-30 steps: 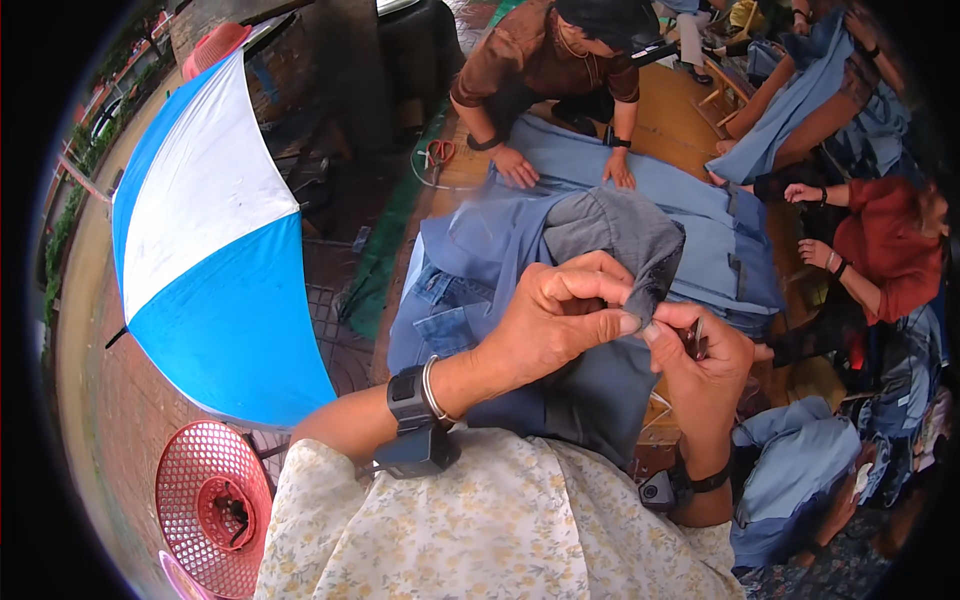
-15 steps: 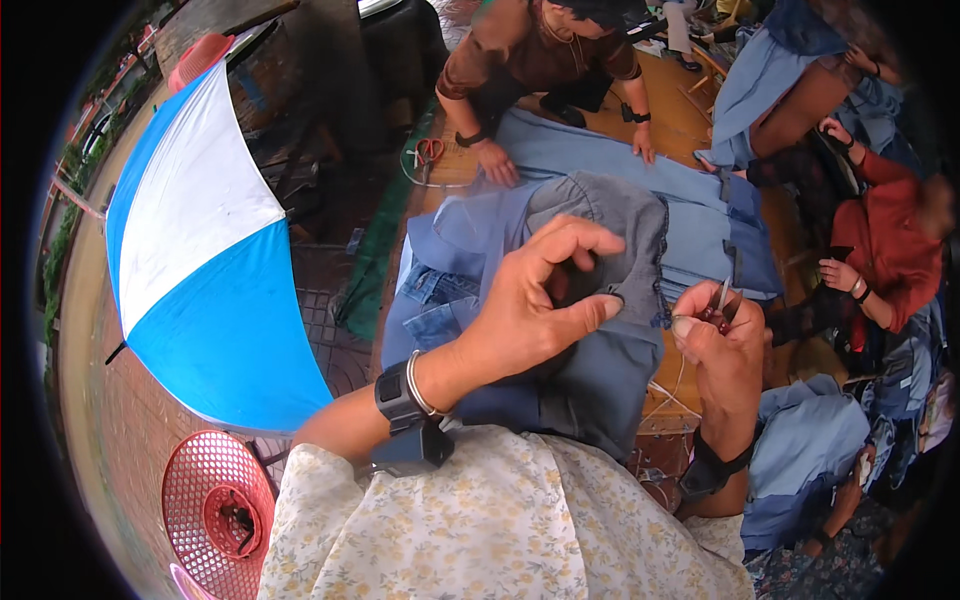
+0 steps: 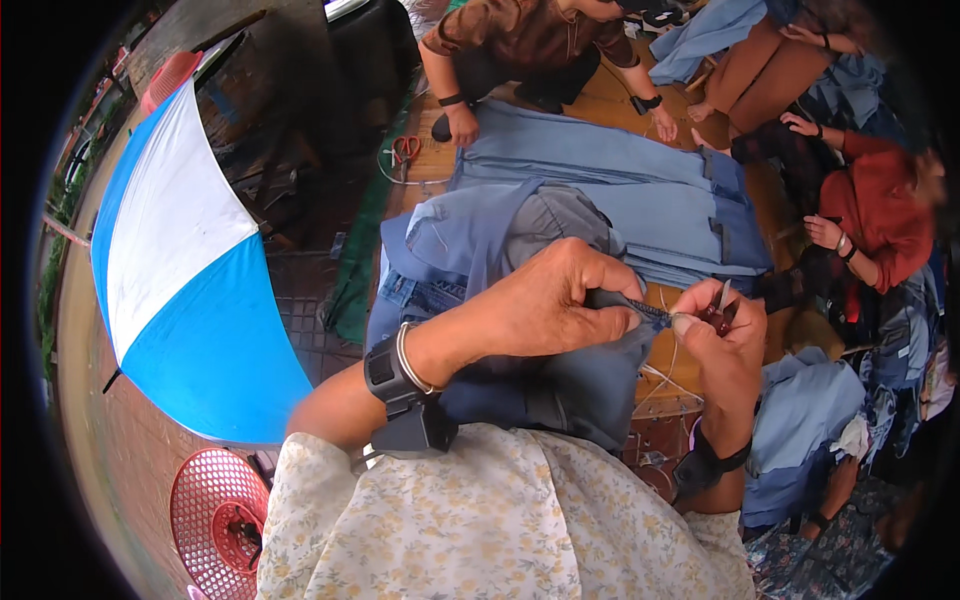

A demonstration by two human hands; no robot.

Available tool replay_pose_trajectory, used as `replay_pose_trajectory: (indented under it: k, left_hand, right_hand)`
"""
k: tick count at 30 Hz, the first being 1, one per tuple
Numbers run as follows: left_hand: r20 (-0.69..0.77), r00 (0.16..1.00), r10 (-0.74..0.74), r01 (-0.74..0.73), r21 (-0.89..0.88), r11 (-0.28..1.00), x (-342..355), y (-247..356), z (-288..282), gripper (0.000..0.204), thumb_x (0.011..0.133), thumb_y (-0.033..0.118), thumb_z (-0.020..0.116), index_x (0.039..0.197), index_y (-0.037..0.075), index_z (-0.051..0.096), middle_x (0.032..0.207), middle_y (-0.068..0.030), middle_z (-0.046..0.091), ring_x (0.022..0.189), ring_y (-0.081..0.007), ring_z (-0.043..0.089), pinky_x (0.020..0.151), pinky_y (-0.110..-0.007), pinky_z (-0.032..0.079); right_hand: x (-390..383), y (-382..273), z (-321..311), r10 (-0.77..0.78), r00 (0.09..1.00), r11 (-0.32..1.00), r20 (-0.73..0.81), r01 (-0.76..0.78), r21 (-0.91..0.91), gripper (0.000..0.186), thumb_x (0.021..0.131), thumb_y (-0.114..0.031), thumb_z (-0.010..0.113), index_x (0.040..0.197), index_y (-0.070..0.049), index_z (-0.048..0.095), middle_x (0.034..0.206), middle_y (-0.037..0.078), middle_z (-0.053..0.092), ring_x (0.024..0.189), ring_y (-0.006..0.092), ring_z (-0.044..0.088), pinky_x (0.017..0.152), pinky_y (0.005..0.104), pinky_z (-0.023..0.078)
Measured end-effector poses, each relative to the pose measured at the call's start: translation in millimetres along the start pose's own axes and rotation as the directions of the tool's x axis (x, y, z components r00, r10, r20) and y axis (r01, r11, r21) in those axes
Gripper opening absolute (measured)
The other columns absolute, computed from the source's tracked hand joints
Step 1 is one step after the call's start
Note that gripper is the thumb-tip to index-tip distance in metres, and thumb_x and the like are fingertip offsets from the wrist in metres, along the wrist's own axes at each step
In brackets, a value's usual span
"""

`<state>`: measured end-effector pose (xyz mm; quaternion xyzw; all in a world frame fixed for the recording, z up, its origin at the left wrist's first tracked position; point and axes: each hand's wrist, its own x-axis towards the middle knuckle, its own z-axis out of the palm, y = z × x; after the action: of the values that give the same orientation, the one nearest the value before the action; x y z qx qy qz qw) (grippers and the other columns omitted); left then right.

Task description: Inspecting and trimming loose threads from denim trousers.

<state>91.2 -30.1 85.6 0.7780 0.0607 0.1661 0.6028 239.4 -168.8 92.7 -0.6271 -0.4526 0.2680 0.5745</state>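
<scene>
My left hand (image 3: 575,300) is closed on the hem edge of a dark grey garment (image 3: 560,220), which lies over a pile of blue denim (image 3: 420,290) in front of me. My right hand (image 3: 715,340) pinches the end of that edge (image 3: 652,313) between thumb and finger and also grips small snips (image 3: 723,303) with dark red handles, their metal tip upward. Loose pale cords (image 3: 665,378) lie on the wood below my hands.
A co-worker (image 3: 500,40) leans over light blue denim panels (image 3: 620,190) on the wooden platform (image 3: 605,95); others (image 3: 870,220) sit at the right with denim. A blue-and-white umbrella (image 3: 190,340) stands at the left, above a red perforated hat-shaped item (image 3: 200,510). Red-handled scissors (image 3: 405,150) lie farther back.
My left hand, loosely spread half a second ago, is closed on the grey edge again, lower down. The edge is drawn out toward my right hand. The far co-worker's hands have moved.
</scene>
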Motion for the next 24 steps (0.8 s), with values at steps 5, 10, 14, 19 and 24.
replay_pose_trajectory:
  k: [5, 10, 14, 19, 24]
  left_hand:
    - [-0.023, 0.999, -0.032, 0.027, -0.159, 0.987, 3.9, -23.3, 14.0, 0.006, 0.076, 0.003, 0.061, 0.077, -0.003, 0.061, 0.062, 0.0031, 0.052, 0.058, -0.0009, 0.042, 0.047, -0.020, 0.031]
    - [-0.031, 0.997, -0.072, 0.063, -0.227, 0.972, 5.8, -22.9, 18.7, 0.008, 0.078, 0.003, 0.057, 0.072, -0.003, 0.059, 0.057, 0.0062, 0.041, 0.055, -0.0005, 0.034, 0.045, -0.021, 0.027]
    - [-0.045, 0.998, -0.037, 0.031, -0.133, 0.991, 9.9, -23.4, 25.0, 0.007, 0.076, 0.003, 0.059, 0.073, -0.003, 0.059, 0.055, 0.0034, 0.043, 0.054, -0.0024, 0.035, 0.045, -0.023, 0.030]
    - [-0.050, 0.999, 0.005, -0.002, 0.067, 0.998, 10.0, -24.0, 26.1, 0.008, 0.073, 0.003, 0.064, 0.079, -0.002, 0.062, 0.061, -0.0024, 0.056, 0.054, -0.0041, 0.046, 0.047, -0.021, 0.034]
    - [-0.072, 0.994, 0.087, -0.072, 0.194, 0.978, 10.4, -32.2, 28.9, 0.012, 0.071, 0.003, 0.065, 0.082, -0.001, 0.062, 0.065, -0.0062, 0.059, 0.052, -0.0077, 0.049, 0.047, -0.022, 0.036]
  right_hand:
    - [-6.3, 38.1, -20.6, 0.050, 0.991, 0.977, -0.122, -0.073, -0.199, 0.005, 0.074, 0.001, 0.055, 0.069, -0.001, 0.056, 0.060, -0.006, 0.048, 0.052, 0.0006, 0.039, 0.047, 0.0168, 0.029]
    - [-40.6, 118.7, -81.7, 0.150, 0.977, 0.602, -0.151, -0.212, -0.770, 0.007, 0.075, -0.001, 0.054, 0.079, 0.001, 0.060, 0.065, -0.003, 0.057, 0.051, 0.0032, 0.040, 0.047, 0.0192, 0.033]
    - [-49.4, 110.2, -64.2, -0.092, 0.962, 0.860, -0.256, -0.052, -0.507, 0.017, 0.076, -0.004, 0.058, 0.092, 0.000, 0.062, 0.077, 0.001, 0.063, 0.051, 0.0029, 0.040, 0.047, 0.0189, 0.033]
    - [-30.4, 26.8, -13.4, 0.058, 0.990, 0.998, -0.126, -0.053, 0.042, 0.021, 0.075, -0.005, 0.063, 0.095, -0.001, 0.061, 0.077, 0.000, 0.062, 0.052, 0.0006, 0.040, 0.047, 0.0157, 0.032]
    - [-18.7, 35.3, 3.5, 0.044, 0.999, 0.984, -0.018, -0.047, -0.171, 0.011, 0.074, -0.002, 0.061, 0.084, 0.001, 0.061, 0.064, -0.004, 0.055, 0.053, 0.0002, 0.040, 0.047, 0.0161, 0.032]
